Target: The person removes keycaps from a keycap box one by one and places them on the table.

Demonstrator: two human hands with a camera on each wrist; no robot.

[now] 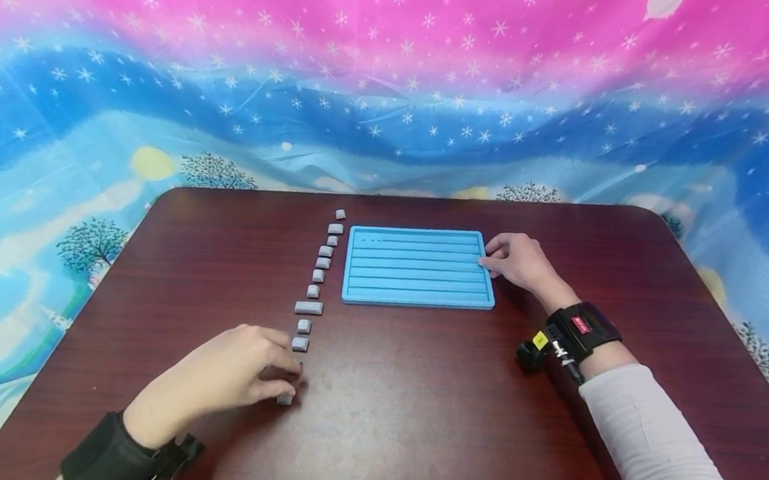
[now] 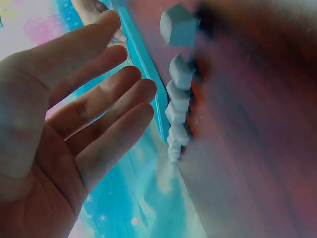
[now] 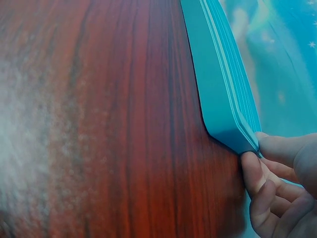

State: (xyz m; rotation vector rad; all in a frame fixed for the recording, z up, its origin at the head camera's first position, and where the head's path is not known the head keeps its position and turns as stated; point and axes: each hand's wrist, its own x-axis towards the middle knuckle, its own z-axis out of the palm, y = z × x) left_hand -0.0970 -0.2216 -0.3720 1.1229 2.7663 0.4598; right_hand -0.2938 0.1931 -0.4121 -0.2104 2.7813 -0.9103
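A column of grey-white keycaps (image 1: 318,275) stands on the table, running from the far side toward me, with one longer keycap (image 1: 308,308) among them. My left hand (image 1: 243,369) hovers over the near end of the column, thumb beside the nearest keycap (image 1: 284,399). In the left wrist view its fingers (image 2: 116,136) are spread and loosely extended, with nothing between them. To the right of the column lies a light blue tray (image 1: 418,302) with long parallel grooves. My right hand (image 1: 520,261) pinches the tray's right edge between thumb and fingers.
The dark reddish-brown wooden table (image 1: 425,398) has rounded far corners. Behind it hangs a pink and blue cloth (image 1: 397,110) with snowflakes and trees. Each wrist wears a black strap (image 1: 584,333) with a small camera.
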